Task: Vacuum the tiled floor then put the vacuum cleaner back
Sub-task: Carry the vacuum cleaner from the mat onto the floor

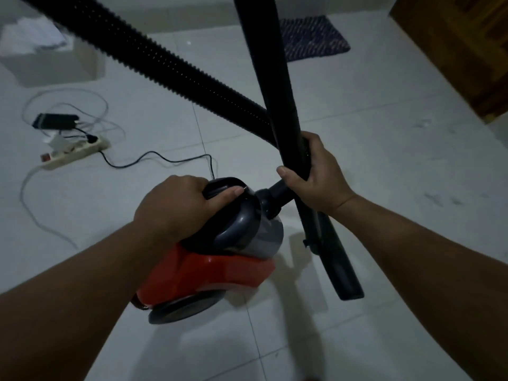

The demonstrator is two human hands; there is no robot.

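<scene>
A red and grey canister vacuum cleaner [220, 270] is below me over the white tiled floor [371, 149], tilted with one wheel showing. My left hand [176, 207] is closed around its black top handle. My right hand [316, 174] grips the black rigid wand [275, 86], which runs from the top of the view down to a slanted nozzle end [343, 273] near the floor. The black ribbed hose [165, 61] crosses from the upper left behind the wand and joins the vacuum's front.
A white power strip [79, 152] with plugs, a black adapter [55, 121] and loose cables lies on the floor at left. A thin black cord runs from it toward the vacuum. A white box [49, 56] sits at upper left, a dark mat [316, 37] at top, wooden furniture [461, 45] at right.
</scene>
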